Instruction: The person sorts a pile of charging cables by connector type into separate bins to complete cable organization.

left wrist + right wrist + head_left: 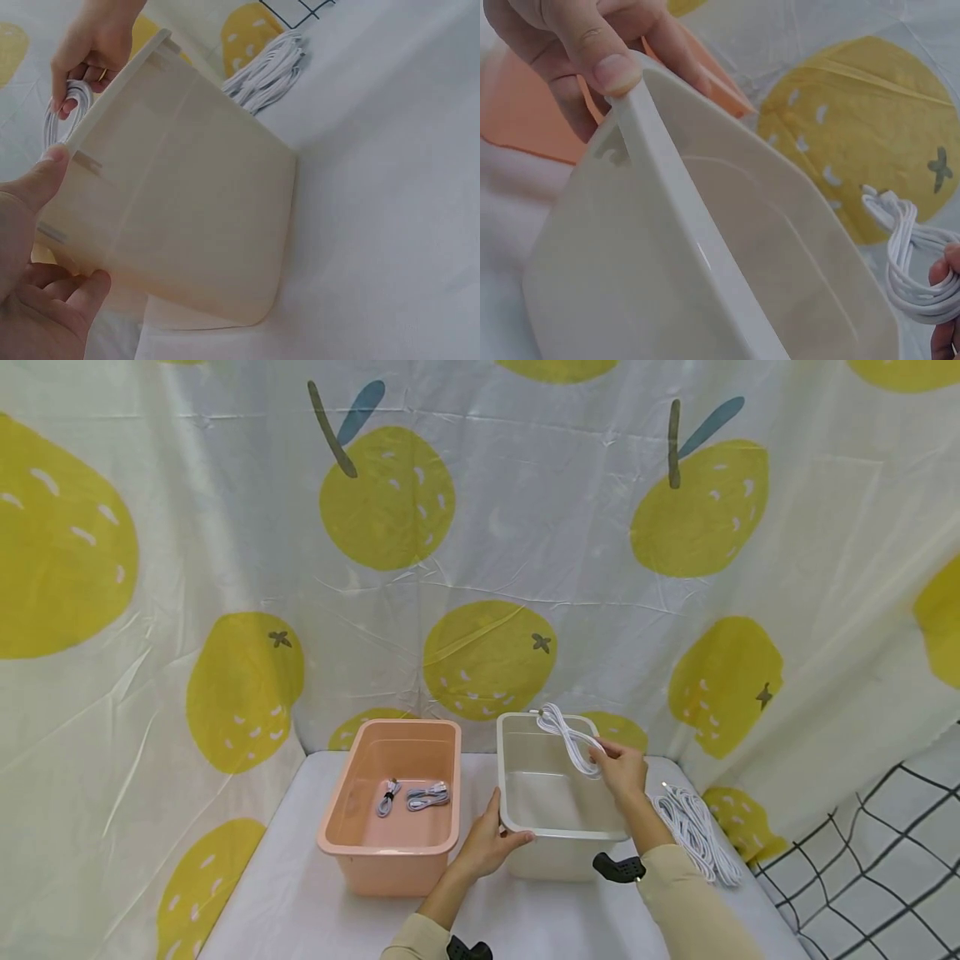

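Note:
My left hand (pixel 486 847) grips the near left corner of a cream plastic bin (pixel 553 833). In the right wrist view its thumb (pixel 617 73) presses on the rim, and the left wrist view shows curled fingers (pixel 88 296) against the outer wall. Over the bin's right side, my right hand (pixel 624 770) pinches one end of a bundle of white cable (pixel 572 743), folded into long loops. The bundle's other end reaches over the bin's far rim. A small metal plug tip shows at that far end of the bundle (pixel 900 214).
A peach bin (pixel 390 850) stands left of the cream one. Inside it lie two small cable bundles, one with a dark tie (pixel 387 798) and one wider grey-white bundle (pixel 428 797). A heap of white cables (pixel 693 833) lies right of my right forearm. A black wire grid (pixel 877 860) borders the right side.

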The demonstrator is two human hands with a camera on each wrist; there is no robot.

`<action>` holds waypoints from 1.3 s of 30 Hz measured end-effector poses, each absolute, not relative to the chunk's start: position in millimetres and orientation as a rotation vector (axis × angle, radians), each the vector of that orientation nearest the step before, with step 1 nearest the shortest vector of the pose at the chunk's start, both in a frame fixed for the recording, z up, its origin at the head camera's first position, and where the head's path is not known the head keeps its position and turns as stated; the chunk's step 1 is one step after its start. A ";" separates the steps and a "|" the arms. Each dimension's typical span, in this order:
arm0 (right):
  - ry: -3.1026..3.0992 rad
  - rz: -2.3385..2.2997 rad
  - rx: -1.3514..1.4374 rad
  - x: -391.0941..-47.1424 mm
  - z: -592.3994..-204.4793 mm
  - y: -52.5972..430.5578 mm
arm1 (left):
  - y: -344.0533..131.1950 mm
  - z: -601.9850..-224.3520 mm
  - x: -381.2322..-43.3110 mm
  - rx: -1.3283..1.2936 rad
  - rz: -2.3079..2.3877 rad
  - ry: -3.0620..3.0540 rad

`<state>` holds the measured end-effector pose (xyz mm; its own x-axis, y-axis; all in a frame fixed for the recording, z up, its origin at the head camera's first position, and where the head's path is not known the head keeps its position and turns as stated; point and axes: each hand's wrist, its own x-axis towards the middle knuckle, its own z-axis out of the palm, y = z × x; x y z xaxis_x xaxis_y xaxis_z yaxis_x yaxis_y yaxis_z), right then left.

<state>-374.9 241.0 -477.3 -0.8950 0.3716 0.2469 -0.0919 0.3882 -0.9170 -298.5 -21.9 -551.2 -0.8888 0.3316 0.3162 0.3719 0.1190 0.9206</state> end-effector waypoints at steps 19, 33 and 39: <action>-2.308 1.463 -0.293 -378.0 -493.8 210.6 | -20.5 -550.8 -296.2 -0.721 -1.952 -2.325; -2.667 1.521 0.103 -386.9 -505.1 193.1 | -18.3 -551.5 -296.6 -0.746 -1.965 -2.301; -2.757 1.582 0.345 -386.0 -501.1 200.1 | -20.6 -549.6 -294.9 -0.729 -1.970 -2.329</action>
